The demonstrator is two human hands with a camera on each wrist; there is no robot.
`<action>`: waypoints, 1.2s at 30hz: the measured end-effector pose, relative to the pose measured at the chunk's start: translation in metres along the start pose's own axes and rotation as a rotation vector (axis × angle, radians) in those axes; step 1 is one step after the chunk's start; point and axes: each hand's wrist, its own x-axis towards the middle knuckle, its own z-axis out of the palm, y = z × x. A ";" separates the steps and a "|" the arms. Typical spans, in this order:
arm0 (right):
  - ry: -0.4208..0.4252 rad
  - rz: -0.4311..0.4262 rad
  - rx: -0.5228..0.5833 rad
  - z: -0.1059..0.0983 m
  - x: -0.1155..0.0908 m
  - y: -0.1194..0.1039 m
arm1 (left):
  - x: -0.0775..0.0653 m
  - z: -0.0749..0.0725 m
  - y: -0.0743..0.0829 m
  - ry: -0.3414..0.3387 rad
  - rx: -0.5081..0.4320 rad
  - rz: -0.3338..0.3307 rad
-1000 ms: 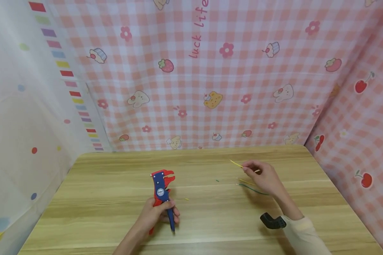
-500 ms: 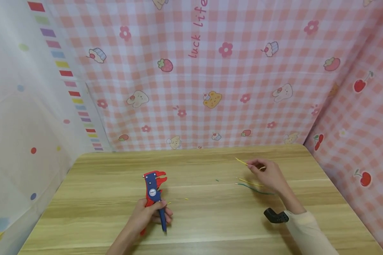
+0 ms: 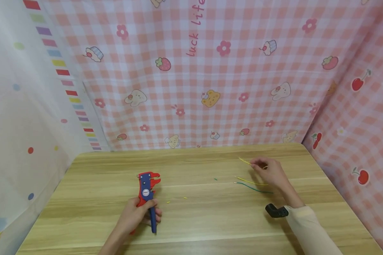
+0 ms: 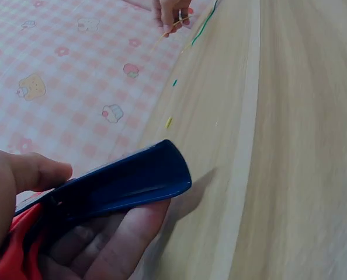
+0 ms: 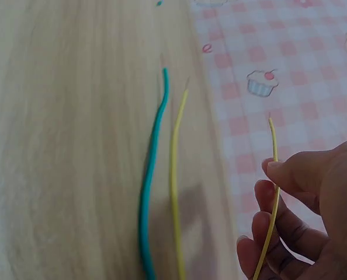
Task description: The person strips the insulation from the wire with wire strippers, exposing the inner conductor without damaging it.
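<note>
My left hand (image 3: 135,216) grips the handles of a red-and-blue wire stripper (image 3: 145,189) on the left, its red jaws turned up and to the right. In the left wrist view a blue handle (image 4: 127,178) lies between thumb and fingers. At the right, my right hand (image 3: 271,171) pinches a yellow wire (image 5: 273,204) between thumb and forefinger; a short bare tip shows at its end. Below that hand, a second yellow wire (image 5: 174,175) and a green wire (image 5: 147,204) lie side by side on the table, each with a bare end.
Small yellow offcuts (image 3: 185,198) and a green offcut (image 3: 215,179) lie on the wooden table (image 3: 204,219). A black angled device (image 3: 276,211) sits at the right wrist. Pink checked cloth (image 3: 191,124) hangs behind the table's far edge.
My left hand has shifted left with the wire stripper, baring a second yellow offcut beside it. My right hand has drawn slightly right with the yellow wire, away from the stripper.
</note>
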 end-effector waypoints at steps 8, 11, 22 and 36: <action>-0.059 0.055 -0.048 0.006 0.001 0.011 | -0.002 -0.005 0.001 0.232 0.174 -0.055; -0.071 0.059 -0.059 0.008 0.001 0.012 | -0.003 -0.008 0.002 0.269 0.211 -0.064; -0.089 0.085 -0.069 0.015 -0.002 0.010 | -0.005 -0.022 0.005 0.316 0.479 -0.102; -0.085 0.054 -0.083 0.016 -0.005 0.011 | -0.008 -0.026 0.004 0.390 0.717 -0.055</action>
